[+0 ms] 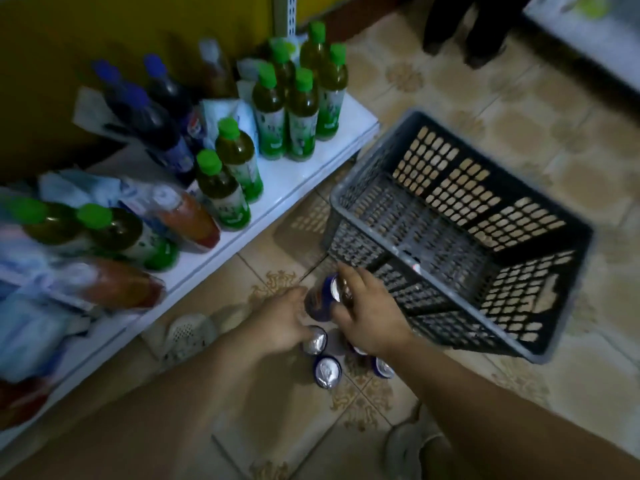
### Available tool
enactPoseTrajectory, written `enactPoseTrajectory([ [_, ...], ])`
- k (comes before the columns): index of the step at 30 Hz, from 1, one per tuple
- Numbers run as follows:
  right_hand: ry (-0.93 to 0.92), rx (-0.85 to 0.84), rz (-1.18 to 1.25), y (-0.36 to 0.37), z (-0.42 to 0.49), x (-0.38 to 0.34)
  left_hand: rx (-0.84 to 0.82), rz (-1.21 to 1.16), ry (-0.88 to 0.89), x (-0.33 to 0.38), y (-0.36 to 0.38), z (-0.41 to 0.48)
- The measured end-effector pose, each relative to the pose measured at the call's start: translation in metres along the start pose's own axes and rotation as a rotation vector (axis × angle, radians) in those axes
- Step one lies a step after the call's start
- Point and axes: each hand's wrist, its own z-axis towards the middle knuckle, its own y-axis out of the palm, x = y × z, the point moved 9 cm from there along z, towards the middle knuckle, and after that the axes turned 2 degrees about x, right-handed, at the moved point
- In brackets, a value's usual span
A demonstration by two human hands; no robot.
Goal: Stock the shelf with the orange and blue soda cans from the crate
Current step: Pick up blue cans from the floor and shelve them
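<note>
The right hand grips a blue soda can from above, fingers curled over its silver top. The can is tipped on its side in the air, just above the tiled floor. The left hand reaches in against the can's other side. Blur hides its fingers, so I cannot tell whether it is gripping or only touching.

Under the two hands, four more blue cans stand upright on the floor in a tight cluster. They sit near the front edge of the white shelf, just beside the near corner of the grey plastic crate. The crate looks empty and sits tilted on the floor. No orange can is visible.

The main risk is probably the cluster itself. Either wrist could clip a standing can as the hands lift away, sending it rolling across the tiles. If the can is being passed between hands, a loose grip could drop it onto the others.

The shelf is crowded with green-capped tea bottles and dark blue-capped soda bottles. Bare board shows mainly along the front edge and the right-hand corner. A can set there could nudge a bottle over or sit too close to the edge.
</note>
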Motion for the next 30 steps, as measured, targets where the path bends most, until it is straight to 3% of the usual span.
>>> enactPoseTrajectory([
  [6, 0.016, 0.390, 0.566, -0.120, -0.064, -0.096, 0.184, -0.202, 0.251, 0.107, -0.092, -0.117],
  [10, -0.067, 0.479, 1.054, -0.175, -0.098, -0.175, 0.302, -0.316, 0.320, 0.147, -0.151, -0.212],
  [15, -0.189, 0.535, 1.380, -0.232, -0.141, -0.288, 0.543, -0.456, 0.459, 0.175, -0.218, -0.336],
  [20, -0.399, 0.330, 1.305, -0.242, -0.182, -0.412, 0.802, -0.535, 0.468, 0.167, -0.263, -0.439],
  [24, -0.596, 0.145, 0.901, -0.218, -0.204, -0.503, 0.986, -0.482, 0.465, 0.139, -0.293, -0.507],
  [30, -0.685, 0.026, 0.784, -0.168, -0.222, -0.600, 1.103, -0.241, 0.157, 0.053, -0.336, -0.589],
])
